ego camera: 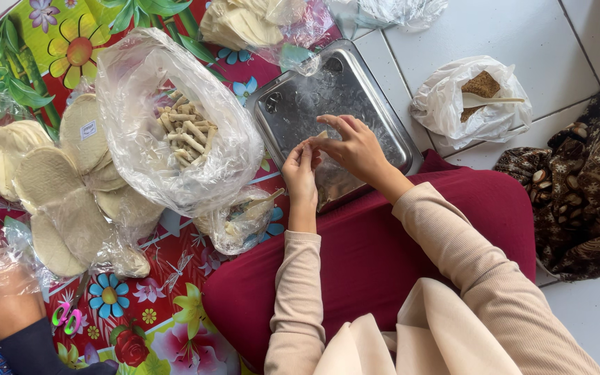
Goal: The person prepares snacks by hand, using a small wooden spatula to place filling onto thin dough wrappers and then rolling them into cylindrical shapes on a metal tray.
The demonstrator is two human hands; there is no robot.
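The mat point(175, 333) is red with bright flowers and green leaves. The tray point(383, 121) is silvery. Sleeves point(300, 292) are beige, the lap cloth point(383, 243) maroon, the floor tiles point(522, 35) white.

Floor: white square tiles point(515, 35) with grey grout lines. A floral plastic mat point(161, 319), red and green, covers the left portion. Illumination: bright, even daylight. No walls or furniture visible.
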